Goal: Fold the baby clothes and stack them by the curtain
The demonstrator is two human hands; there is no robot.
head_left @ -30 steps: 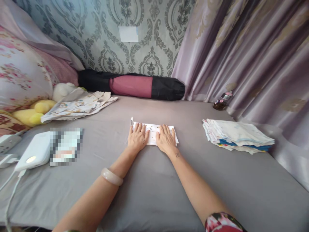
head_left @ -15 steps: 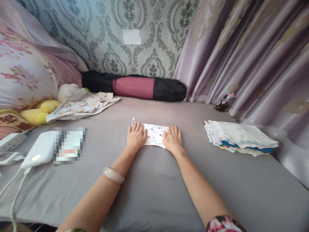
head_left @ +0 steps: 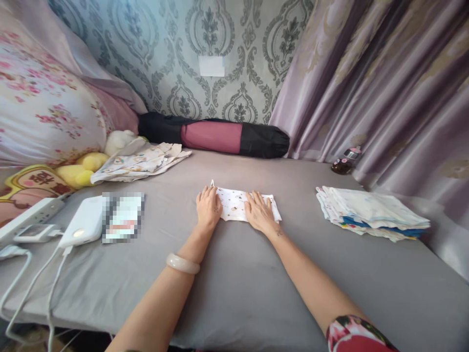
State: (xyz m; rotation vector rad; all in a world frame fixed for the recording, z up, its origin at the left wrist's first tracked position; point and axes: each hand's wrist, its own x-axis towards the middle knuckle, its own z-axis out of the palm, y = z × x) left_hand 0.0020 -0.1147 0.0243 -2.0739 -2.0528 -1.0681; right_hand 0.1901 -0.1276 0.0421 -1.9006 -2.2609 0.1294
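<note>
A folded piece of white cloth (head_left: 234, 203) with small scattered prints lies flat on the grey sheet in front of me. A thin white loop (head_left: 212, 183) sticks up from its far left corner. My left hand (head_left: 208, 208) rests over the left end of the cloth, palm down, fingers pointing away and slightly bent. Flat across its right part lies my right hand (head_left: 260, 212), fingers spread, with the cloth's right end showing past it. What lies under both palms is hidden.
To the right is a stack of folded cloths (head_left: 373, 210), with a dark bottle (head_left: 342, 164) behind. At left are a patterned garment (head_left: 139, 164), yellow plush toy (head_left: 78, 171), white power bank (head_left: 82, 222), blurred-out phone-like item (head_left: 124, 217) and cables. A black-and-pink roll (head_left: 212, 136) lies along the wall.
My right hand has shifted inward from the cloth's right end, uncovering that end. The left hand stays at the left end, its fingers a little more bent. The view has turned slightly left.
</note>
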